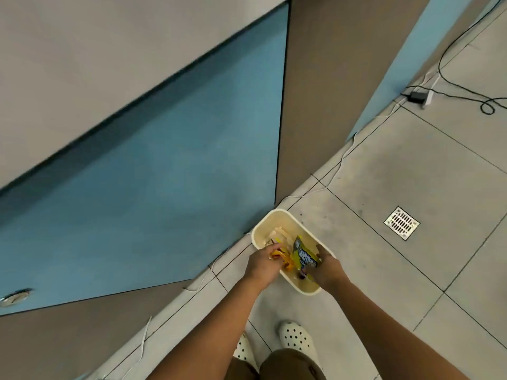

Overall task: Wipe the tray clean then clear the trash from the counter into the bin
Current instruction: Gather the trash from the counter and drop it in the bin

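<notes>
A cream plastic bin (267,218) stands on the tiled floor at the foot of the blue counter front. Pale scraps lie inside it. My left hand (263,263) hovers over the bin's near left rim and grips an orange-yellow wrapper (285,260). My right hand (327,271) is over the bin's right side and holds a yellow snack packet (303,255) with blue lettering, tilted into the opening. The tray is out of sight.
The grey counter top (109,50) runs across the upper left above a blue panel (164,174). A floor drain (401,222) lies to the right. Cables (466,89) and a power adapter (418,96) lie on the floor at upper right. My white shoes (297,338) stand below.
</notes>
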`<state>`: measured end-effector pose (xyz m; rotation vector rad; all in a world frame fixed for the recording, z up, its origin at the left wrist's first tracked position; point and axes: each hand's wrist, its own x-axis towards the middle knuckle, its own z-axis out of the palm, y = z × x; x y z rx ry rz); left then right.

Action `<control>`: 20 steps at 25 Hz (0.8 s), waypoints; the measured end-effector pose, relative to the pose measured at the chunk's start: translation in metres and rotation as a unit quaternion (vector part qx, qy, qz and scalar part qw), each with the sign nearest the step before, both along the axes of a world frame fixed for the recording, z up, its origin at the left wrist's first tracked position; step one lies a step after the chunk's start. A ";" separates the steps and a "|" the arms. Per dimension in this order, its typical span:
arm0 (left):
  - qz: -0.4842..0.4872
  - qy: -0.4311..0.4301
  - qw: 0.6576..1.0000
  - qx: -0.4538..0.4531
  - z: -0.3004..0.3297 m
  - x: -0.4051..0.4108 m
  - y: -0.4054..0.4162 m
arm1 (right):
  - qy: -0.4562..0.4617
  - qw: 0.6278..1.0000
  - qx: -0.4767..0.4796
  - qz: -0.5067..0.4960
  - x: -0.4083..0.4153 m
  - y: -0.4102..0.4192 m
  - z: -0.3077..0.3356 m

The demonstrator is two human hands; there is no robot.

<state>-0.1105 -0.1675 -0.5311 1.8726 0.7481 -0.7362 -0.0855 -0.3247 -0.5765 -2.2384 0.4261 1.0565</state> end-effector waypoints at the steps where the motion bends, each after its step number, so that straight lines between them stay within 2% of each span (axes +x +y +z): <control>1: -0.018 0.011 1.000 -0.002 -0.010 0.002 -0.001 | -0.005 1.000 0.002 0.001 0.002 -0.002 -0.008; 4: 0.015 0.025 0.999 -0.013 -0.008 -0.010 0.002 | -0.007 1.000 0.004 -0.022 -0.008 -0.014 0.002; 8: 0.043 0.039 0.998 -0.026 0.048 -0.047 0.011 | -0.003 1.000 0.020 0.000 -0.042 -0.024 0.067; 14: 0.086 -0.043 0.995 -0.013 0.205 -0.053 0.016 | -0.085 0.991 0.103 0.026 -0.044 0.009 0.226; 20: 0.139 -0.187 0.972 -0.003 0.357 -0.048 0.028 | -0.190 0.947 0.229 0.117 -0.024 0.045 0.378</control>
